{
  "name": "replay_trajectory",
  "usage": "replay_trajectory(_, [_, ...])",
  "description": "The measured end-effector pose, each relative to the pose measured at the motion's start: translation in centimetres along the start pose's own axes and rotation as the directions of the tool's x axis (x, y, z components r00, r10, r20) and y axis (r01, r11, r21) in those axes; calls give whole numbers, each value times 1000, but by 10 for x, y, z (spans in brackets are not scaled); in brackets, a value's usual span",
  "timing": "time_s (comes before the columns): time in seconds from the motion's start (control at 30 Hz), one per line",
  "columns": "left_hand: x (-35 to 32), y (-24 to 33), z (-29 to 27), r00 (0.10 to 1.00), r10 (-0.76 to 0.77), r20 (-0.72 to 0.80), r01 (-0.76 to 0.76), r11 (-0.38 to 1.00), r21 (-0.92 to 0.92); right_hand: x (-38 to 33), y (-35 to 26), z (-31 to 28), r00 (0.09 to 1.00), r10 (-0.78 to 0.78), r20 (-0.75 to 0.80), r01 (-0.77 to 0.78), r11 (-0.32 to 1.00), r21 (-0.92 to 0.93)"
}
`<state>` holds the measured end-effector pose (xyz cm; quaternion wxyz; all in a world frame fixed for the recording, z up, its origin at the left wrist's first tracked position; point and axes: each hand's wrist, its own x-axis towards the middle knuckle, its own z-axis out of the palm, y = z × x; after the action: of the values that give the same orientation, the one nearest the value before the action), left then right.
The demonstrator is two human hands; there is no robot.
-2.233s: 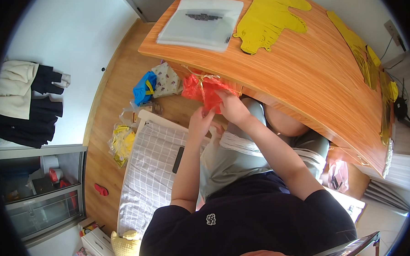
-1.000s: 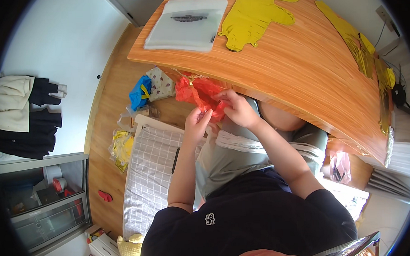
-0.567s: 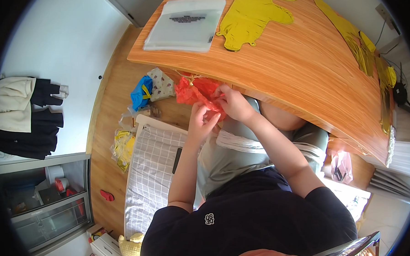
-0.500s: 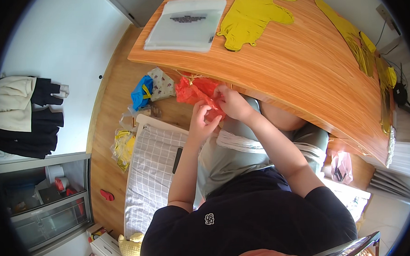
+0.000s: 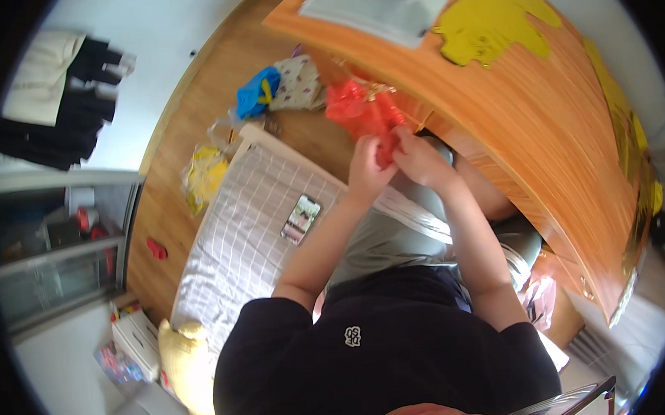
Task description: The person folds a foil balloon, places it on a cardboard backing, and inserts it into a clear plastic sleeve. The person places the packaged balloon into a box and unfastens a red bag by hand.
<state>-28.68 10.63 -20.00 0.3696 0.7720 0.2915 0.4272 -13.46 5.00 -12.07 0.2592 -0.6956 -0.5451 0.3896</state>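
Note:
A crumpled, translucent red plastic bag [image 5: 354, 110] hangs over my lap, just below the table's near edge. My left hand [image 5: 368, 167] pinches its gathered lower end, fingers curled. Right beside it, my right hand [image 5: 422, 161] is closed on the same end, so the two hands nearly touch. The bag's loose part spreads away from me toward the floor. Something gold-coloured and thin [image 5: 378, 93] shows at its far edge; blur hides what it is. A phone [image 5: 301, 219] with a lit screen lies near my left forearm on a checked grey bed cover [image 5: 237, 226].
On the wooden table [image 5: 551, 116] lie clear plastic bags [image 5: 376, 13] and a flat yellow foil piece [image 5: 495, 22]. A blue bag [image 5: 256, 96], a patterned cloth bag [image 5: 297, 83], yellow packaging [image 5: 207, 176] and a red slipper [image 5: 157, 249] are on the floor. A pink bag [image 5: 541, 302] stands right.
The view has turned, shifting the room. My hands have come closer together on the bag's end. The phone, earlier dark and partly behind my left arm, now shows fully with its screen lit.

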Motion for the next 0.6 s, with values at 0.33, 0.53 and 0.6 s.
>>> replay_trajectory(0.33, [-14, 18, 17, 958, -271, -95, 259, 959, -118, -11, -7, 4, 984, -37, -175, 45, 998, 43])
replay_trajectory(0.53, [-18, 9, 27, 938, -334, -88, 310, 927, -213, -27, -3, 8, 964, -156, -216, 126, 981, -145])
replay_trajectory(0.6, [-17, 5, 28, 942, -327, -79, 301, 924, -236, -34, 0, 9, 940, -267, -214, 234, 957, -169])
